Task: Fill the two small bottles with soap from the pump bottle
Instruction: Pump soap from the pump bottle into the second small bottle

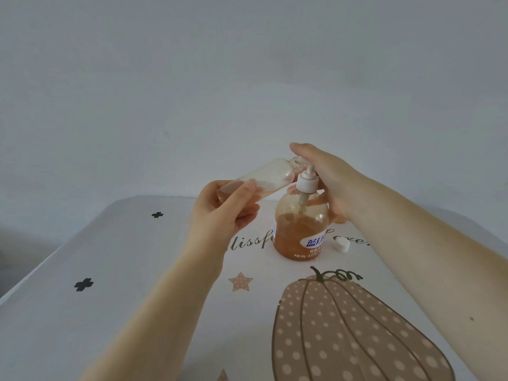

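My left hand (228,207) grips a small clear bottle (264,177) by its base. The bottle is tilted, its open mouth up against the nozzle of the pump bottle (301,229), and a little orange soap lies at its lower end. The pump bottle stands upright on the table, about half full of orange soap, with a white pump head (306,182). My right hand (327,177) lies over the pump head with its fingers stretched forward, pressing on it. A second small bottle (340,220) shows only as an orange sliver behind my right wrist.
A small white cap (342,244) lies on the table just right of the pump bottle. The table (110,270) wears a white cloth printed with a pumpkin, stars and lettering. A plain grey wall rises behind its far edge.
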